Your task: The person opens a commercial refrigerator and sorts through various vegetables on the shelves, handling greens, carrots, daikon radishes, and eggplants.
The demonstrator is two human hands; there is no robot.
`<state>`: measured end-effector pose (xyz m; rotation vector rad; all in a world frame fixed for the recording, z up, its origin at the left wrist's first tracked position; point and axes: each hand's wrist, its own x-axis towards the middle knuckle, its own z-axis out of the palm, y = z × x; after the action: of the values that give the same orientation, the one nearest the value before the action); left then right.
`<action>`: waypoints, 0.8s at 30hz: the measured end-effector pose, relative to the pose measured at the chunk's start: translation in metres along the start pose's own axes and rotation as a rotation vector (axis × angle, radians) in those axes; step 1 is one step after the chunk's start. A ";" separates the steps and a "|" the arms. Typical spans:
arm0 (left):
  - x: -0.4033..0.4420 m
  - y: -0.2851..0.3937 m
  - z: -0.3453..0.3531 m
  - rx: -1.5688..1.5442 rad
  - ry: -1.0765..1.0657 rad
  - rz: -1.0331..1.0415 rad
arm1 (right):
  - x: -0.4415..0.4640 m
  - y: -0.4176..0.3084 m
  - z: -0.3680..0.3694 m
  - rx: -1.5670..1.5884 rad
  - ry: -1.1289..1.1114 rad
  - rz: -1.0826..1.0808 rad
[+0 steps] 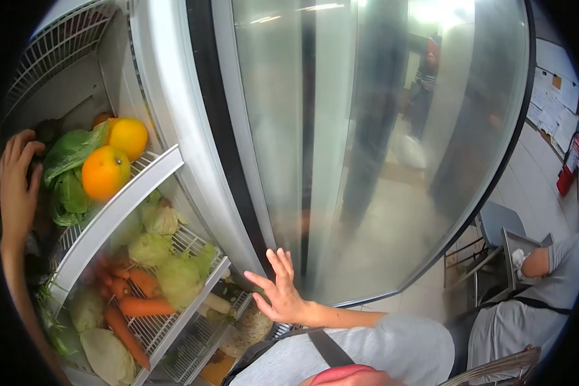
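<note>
My left hand [19, 170] reaches into a refrigerator at the far left, fingers bent and thumb apart, with nothing visible in its grasp. Close to its fingertips is a dark item [49, 130] in shadow, whose kind I cannot make out. Beside the hand, leafy greens [74, 154] and two oranges [105, 172] lie on the upper wire shelf [122, 209]. My right hand [280, 291] is raised with fingers spread, holding nothing, by the refrigerator's edge and the lower corner of the glass door [367, 193]. Whether it touches the door, I cannot tell.
Carrots [145, 306] and pale lettuce heads [179, 280] fill the shelf below. The glass door stands swung out to the right. Another person in a grey shirt [518, 331] is close by at right, near a metal stand [509, 257] and a grey chair [502, 222].
</note>
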<state>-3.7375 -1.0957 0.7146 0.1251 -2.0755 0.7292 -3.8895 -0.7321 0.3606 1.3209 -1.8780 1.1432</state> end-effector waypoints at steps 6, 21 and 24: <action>0.070 0.022 -0.086 0.332 -0.825 -0.338 | 0.029 0.006 -0.005 -0.040 0.067 -0.085; 0.022 -0.080 -0.045 0.662 -1.001 -0.466 | 0.033 0.011 0.025 -0.276 -0.006 -0.018; 0.020 -0.133 -0.037 0.391 -0.593 -0.302 | 0.032 0.013 0.024 -0.273 0.010 -0.028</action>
<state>-3.6757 -1.1816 0.8056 0.9517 -2.3512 0.9797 -3.9122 -0.7656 0.3711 1.1815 -1.9227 0.8426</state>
